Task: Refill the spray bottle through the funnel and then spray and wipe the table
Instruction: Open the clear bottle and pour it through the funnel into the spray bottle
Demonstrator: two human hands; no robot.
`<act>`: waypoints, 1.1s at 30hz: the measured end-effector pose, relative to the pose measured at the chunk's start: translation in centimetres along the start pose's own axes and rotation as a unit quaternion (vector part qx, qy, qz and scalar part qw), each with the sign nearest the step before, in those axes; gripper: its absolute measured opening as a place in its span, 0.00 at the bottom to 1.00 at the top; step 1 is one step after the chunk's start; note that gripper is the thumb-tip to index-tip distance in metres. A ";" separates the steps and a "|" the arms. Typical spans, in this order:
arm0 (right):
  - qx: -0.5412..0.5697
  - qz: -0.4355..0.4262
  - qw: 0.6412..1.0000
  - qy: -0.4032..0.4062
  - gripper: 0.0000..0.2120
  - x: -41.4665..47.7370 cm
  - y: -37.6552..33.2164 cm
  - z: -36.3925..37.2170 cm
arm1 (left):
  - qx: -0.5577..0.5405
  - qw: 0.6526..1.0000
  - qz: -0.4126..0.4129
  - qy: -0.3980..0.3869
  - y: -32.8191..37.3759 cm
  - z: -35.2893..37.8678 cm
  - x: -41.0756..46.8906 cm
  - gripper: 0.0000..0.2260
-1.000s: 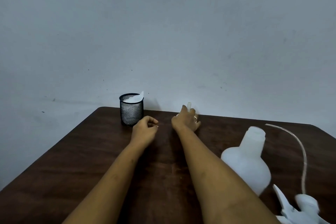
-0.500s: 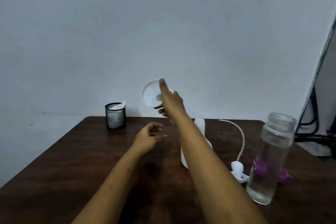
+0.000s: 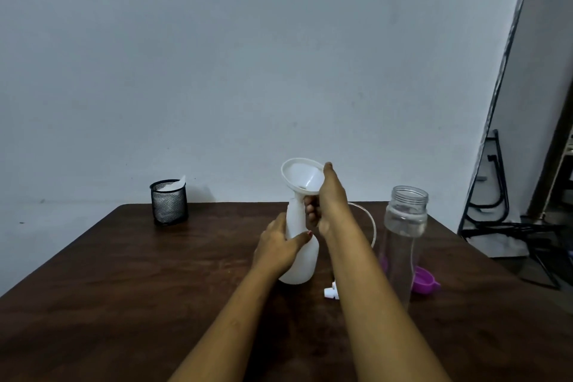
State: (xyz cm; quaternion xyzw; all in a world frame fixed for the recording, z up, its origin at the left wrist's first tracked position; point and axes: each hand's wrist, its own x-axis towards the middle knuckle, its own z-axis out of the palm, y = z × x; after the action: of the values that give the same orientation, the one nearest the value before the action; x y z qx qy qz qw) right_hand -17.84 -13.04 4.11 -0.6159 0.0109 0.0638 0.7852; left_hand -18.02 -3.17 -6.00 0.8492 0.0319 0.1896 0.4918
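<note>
A white spray bottle (image 3: 300,260) without its head stands upright in the middle of the dark wooden table (image 3: 124,288). My left hand (image 3: 279,248) grips its body from the left. A white funnel (image 3: 302,175) sits tilted at the bottle's neck, and my right hand (image 3: 328,201) holds the funnel by its rim and stem. The white spray head (image 3: 331,292) with its curved tube (image 3: 369,217) lies on the table behind my right arm, mostly hidden. To the right stands a clear, open water bottle (image 3: 403,239).
A purple lid (image 3: 423,281) lies by the clear bottle's base. A black mesh cup (image 3: 169,201) holding white paper stands at the table's back left. Right of the table, black metal frames (image 3: 496,195) lean against the wall.
My right hand has brought the funnel down from the air onto the spray bottle's neck. My left hand has moved right and taken hold of the bottle's body. The view has shifted.
</note>
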 end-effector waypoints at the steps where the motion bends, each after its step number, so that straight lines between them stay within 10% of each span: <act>1: -0.003 0.008 1.000 -0.006 0.24 -0.1 0.4 0.1 | 0.003 1.000 0.000 -0.001 0.0 -0.4 -0.3 0.23; 24: -0.016 -0.035 0.985 -0.167 0.43 -4.4 4.7 1.0 | -0.032 0.995 0.047 0.080 -1.8 -4.0 -5.9 0.18; 33: 0.004 -0.369 0.925 0.090 0.05 -5.8 6.4 -1.6 | 0.002 0.993 0.082 0.080 -2.3 -3.3 -6.3 0.20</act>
State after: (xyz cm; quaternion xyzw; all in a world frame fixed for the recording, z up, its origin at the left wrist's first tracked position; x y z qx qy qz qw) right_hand -24.24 -13.58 -1.85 -0.5765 -0.1463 -0.2861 0.7513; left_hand -24.70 -0.81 -8.29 0.8320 0.0020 0.2967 0.4688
